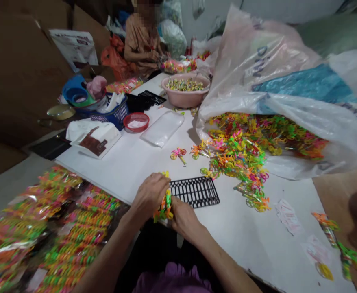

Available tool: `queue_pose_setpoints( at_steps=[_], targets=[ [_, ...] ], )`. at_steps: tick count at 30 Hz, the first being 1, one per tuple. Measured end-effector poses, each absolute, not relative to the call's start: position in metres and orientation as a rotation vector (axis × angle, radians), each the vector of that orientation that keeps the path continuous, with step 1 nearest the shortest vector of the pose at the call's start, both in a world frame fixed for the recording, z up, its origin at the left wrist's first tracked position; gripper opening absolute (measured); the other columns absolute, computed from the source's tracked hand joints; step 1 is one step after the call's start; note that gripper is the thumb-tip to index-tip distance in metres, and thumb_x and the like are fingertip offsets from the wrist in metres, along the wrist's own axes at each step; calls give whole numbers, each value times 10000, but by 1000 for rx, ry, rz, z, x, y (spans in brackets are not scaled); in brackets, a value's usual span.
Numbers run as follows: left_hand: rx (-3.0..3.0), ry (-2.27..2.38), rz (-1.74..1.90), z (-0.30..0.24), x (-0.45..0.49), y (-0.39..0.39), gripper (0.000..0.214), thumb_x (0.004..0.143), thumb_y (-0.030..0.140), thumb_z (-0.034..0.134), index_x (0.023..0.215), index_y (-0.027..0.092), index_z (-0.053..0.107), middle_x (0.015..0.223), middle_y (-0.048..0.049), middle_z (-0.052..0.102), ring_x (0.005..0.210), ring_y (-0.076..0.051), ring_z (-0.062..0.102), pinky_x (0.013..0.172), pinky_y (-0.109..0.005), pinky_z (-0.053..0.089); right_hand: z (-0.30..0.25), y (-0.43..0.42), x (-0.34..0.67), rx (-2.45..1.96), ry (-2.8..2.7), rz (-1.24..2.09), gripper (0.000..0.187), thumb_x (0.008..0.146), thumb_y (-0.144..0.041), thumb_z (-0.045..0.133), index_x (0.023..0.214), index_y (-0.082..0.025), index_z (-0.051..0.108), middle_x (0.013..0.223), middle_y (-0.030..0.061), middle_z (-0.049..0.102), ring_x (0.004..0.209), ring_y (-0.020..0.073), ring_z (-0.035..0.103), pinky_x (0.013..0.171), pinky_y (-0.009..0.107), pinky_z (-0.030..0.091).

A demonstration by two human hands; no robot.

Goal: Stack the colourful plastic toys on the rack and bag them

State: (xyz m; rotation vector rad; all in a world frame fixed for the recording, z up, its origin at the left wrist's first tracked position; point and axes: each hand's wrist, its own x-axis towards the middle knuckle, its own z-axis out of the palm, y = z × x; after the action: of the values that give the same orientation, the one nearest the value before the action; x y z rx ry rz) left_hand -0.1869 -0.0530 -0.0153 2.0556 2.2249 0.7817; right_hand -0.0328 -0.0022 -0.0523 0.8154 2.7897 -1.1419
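My left hand [149,195] and my right hand [183,217] close together around a bunch of neon plastic rings [165,206] in yellow, green and orange. The bunch sticks out below and above my fingers. Just right of my hands, a black plastic grid frame [195,191] lies flat on the white table [120,171], apart from my fingers. Farther right spreads a loose heap of neon plastic rings [242,156], spilling from a large white plastic sack [257,69]. A small linked piece of rings [178,155] lies alone near the heap.
Sealed packs of colourful rings [59,228] lie stacked to my left. At the far end stand a pink basin [185,90] of small pieces, a blue basket [114,114] and a red dish [136,122]. A seated person [142,40] works beyond the table.
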Motion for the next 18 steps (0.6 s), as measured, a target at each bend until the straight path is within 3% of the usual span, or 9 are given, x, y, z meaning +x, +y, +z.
queue_pose_setpoints(
  at_steps=[4,8,12,15,18],
  targets=[
    [2150,2153,725,-18,-191,-50,172,890,178,421,896,184,593,825,-30,605,834,-166,545,781,-301,460,-42,49,-37,757,2803,-1279,123,811,-180,482,906,-183,561,747,5,617,646,119,536,585,202,342],
    [2271,2102,733,-19,-193,-53,192,896,172,401,887,186,592,797,-26,599,797,-168,538,753,-304,460,-36,109,-73,1337,3002,-770,212,870,-279,456,999,-151,564,910,84,630,828,184,577,681,255,374],
    [2304,2091,769,-22,-193,-55,210,901,176,390,909,188,600,794,-30,599,795,-162,541,744,-294,464,-41,129,-107,1490,2872,-511,202,842,-229,472,977,-129,584,977,129,615,862,220,588,693,287,386],
    [2279,2069,795,-23,-194,-53,206,900,178,394,934,187,597,807,-30,602,805,-159,540,760,-294,466,-43,123,-100,1570,2842,-686,156,811,-255,510,905,-164,597,891,84,633,810,198,585,668,273,377],
    [2222,2063,765,-19,-197,-50,193,899,196,405,933,188,595,835,-33,602,827,-162,543,776,-303,464,-43,112,-76,1647,2809,-1080,127,732,-290,597,801,-183,589,752,14,614,694,141,545,611,232,349]
  ],
)
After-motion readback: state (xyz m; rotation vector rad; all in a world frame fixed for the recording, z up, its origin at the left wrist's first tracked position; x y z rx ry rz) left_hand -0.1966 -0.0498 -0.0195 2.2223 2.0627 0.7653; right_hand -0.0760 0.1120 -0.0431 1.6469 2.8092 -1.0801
